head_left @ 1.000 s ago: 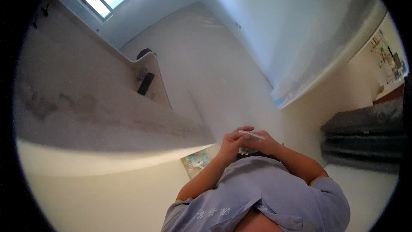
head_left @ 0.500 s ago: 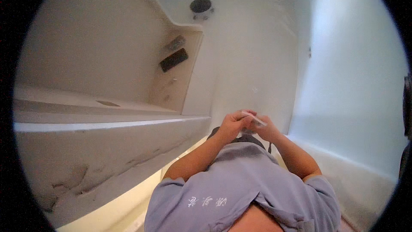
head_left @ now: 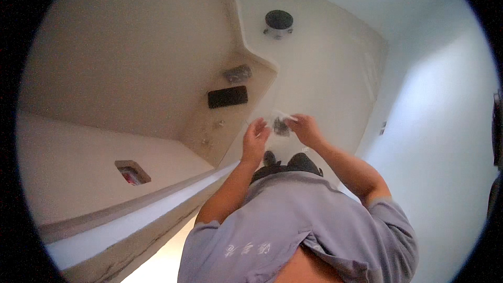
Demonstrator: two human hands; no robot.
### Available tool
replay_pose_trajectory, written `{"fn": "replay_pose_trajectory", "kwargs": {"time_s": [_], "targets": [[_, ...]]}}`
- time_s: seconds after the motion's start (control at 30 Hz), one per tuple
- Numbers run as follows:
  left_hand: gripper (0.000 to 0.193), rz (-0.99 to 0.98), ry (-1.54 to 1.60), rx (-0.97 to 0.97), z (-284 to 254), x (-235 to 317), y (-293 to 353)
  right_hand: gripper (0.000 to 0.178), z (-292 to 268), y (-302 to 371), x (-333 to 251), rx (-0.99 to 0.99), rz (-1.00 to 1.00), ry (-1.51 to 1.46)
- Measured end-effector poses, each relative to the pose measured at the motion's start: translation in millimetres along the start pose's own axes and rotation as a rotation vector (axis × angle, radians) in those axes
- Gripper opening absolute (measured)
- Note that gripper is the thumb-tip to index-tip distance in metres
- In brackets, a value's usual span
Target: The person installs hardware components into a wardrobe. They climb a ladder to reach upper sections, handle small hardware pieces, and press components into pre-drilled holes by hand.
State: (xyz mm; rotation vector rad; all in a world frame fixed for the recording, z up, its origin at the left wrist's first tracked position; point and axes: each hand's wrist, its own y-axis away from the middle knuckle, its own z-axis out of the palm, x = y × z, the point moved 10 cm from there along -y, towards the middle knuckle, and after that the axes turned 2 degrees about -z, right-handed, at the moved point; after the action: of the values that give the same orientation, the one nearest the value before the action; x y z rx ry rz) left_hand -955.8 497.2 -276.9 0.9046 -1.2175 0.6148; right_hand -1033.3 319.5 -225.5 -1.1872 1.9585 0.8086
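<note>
The only lettering that shows is a short row of white characters point(head_left: 249, 249) on the chest of the grey-purple shirt point(head_left: 283, 204), on the wearer's left side. There are three, set side by side with gaps between them, in thin strokes, small and somewhat blurred. Whether the small packet point(head_left: 281, 127) at the right hand point(head_left: 306, 130) bears any print cannot be told.
</note>
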Motion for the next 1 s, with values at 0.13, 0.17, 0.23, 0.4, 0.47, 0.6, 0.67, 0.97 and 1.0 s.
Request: {"fn": "replay_pose_trajectory", "kwargs": {"time_s": [0.13,0.17,0.23,0.4,0.47,0.6,0.67,0.97,1.0], "targets": [[0.037,-0.300,0.028,0.078,-46.8,-26.5,-2.7,0.030,-0.7,-120.5,9.9,0.054,0.095,0.079],[0.036,-0.334,0.075,0.128,-65.0,-34.9,1.6,0.031,13.9,-157.3,25.0,0.069,0.143,-0.024],[0.036,-0.404,0.180,0.235,-91.3,-52.9,20.6,0.023,28.8,-222.6,1.8,0.180,-0.170,0.286],[0.032,-0.442,0.454,0.587,-114.9,-83.7,89.7,0.026,61.8,-300.6,16.4,0.145,-0.081,0.131],[0.031,-0.452,0.600,0.661,-108.5,-103.4,108.8,0.027,73.1,-303.2,30.6,0.148,-0.064,-0.078],[0.029,-0.509,0.758,0.773,-79.3,-133.6,124.7,0.027,132.6,-226.9,51.6,-0.202,-0.066,-0.190],[0.029,-0.497,0.813,0.790,-55.6,-137.8,126.7,0.043,162.7,-164.0,-6.1,-0.487,-0.367,0.073],[0.030,-0.347,1.225,0.845,-47.4,-144.3,101.9,0.068,313.1,-121.6,-118.0,-0.415,-0.870,0.287],[0.031,-0.341,1.300,0.846,-49.6,-151.2,96.3,0.065,323.1,-117.7,-124.5,-0.407,-0.937,0.329]]}}
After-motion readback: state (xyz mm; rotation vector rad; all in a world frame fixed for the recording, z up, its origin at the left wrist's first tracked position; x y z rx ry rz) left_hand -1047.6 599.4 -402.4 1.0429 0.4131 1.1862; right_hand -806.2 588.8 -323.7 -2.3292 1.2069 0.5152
